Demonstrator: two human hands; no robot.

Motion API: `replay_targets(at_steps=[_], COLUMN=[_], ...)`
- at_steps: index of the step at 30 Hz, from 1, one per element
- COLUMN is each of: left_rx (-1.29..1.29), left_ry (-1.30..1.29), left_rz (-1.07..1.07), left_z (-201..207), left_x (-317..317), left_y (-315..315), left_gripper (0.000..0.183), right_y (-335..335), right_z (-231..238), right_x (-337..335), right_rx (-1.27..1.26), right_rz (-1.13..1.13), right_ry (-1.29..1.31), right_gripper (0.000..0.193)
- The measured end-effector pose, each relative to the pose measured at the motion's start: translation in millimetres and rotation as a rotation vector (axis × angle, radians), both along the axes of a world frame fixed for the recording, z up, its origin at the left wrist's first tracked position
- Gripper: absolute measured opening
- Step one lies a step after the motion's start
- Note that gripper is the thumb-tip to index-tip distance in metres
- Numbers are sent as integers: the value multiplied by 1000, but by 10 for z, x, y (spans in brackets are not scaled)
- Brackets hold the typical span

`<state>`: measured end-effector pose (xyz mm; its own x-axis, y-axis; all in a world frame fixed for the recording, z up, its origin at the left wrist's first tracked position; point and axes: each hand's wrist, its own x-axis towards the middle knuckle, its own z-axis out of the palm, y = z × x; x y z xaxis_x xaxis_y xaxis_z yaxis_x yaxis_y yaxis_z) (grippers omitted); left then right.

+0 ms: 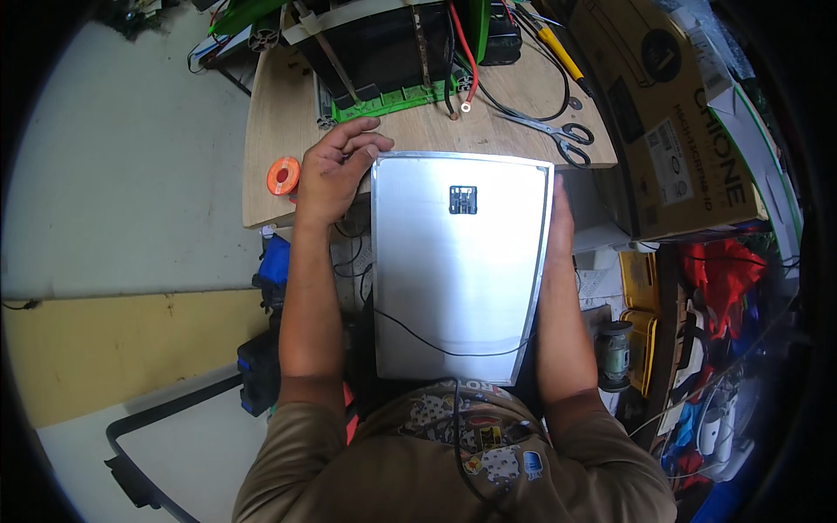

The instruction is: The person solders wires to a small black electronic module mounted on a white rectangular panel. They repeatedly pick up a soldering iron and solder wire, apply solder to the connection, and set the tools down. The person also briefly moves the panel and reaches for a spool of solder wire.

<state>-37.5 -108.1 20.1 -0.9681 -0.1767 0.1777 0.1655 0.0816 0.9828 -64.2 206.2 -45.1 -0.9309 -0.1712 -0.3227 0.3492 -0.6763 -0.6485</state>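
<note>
A framed panel (458, 270), likely a small solar panel seen from its white back, leans between my body and the edge of the wooden table (288, 83). It has a thin aluminium rim and an open black junction box (463, 200) near the far end. My left hand (336, 170) is at its far left corner, thumb against the rim and fingers bent over the tabletop. Along the right rim, my right hand (562, 213) holds the side; its fingers are mostly hidden behind the panel. A thin black cable (436, 350) crosses the panel's lower part.
Scissors (558, 135), an orange spool (283, 176) and a yellow-handled tool (560, 50) lie on the table. Behind stands a black battery-like block (375, 52) in a green frame, with red and black leads (465, 61). A large cardboard box (671, 113) is at right.
</note>
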Motion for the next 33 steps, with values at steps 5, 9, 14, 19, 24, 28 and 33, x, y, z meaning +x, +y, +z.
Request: replay_targets(at_steps=[5,9,14,19,24,28,33], left_rx=[26,-12,44,37,-59,-50,-27], left_ry=[-55,-99,-122,-114,-131,-96,-52], left_rz=[-35,-65,-43,-77,-77,-86,-93], left_z=[33,73,95,89,88,58,38], left_x=[-22,-26,-31,-30,-4,0,3], left_y=[-28,-60,-55,-75,-91,-90,-72], left_gripper=[34,33,30,32,30,27,27], right_y=[88,325,434,419,362,290,284], right_z=[-29,-236,-127,194,240,122,43], right_x=[-16,-71,33,-60,-238,-167,-103], right_rx=[58,249,440,633,642,562,527], right_rz=[66,164,218,277,344,289,245], right_ry=[79,217,437,521,432,356,324], right_gripper=[53,47,39,35,31,33,32])
